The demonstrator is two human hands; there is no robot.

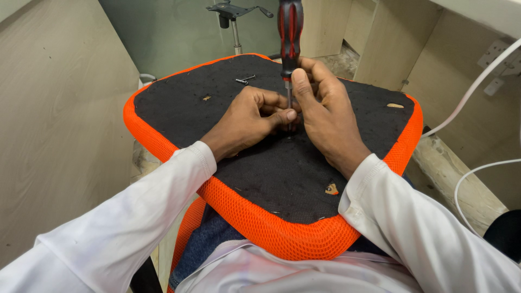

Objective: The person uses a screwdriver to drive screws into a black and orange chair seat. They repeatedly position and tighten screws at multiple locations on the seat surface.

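The head camera looks down on an upturned chair seat (260, 163), black fabric underside up with an orange mesh edge, resting across the person's lap. A screwdriver (290, 32) with a red-and-black handle stands upright near the seat's middle, its thin shaft running down between both hands to the fabric. The right hand (325, 111) is closed around the shaft just under the handle, thumb pressed along it. The left hand (252, 116) is curled, fingertips pinched at the lower shaft close to the tip (whatever sits under the tip is hidden). Two loose screws (245, 80) lie on the fabric beyond the left hand, apart from it. A chair base mechanism (233, 13) stands on the floor behind.
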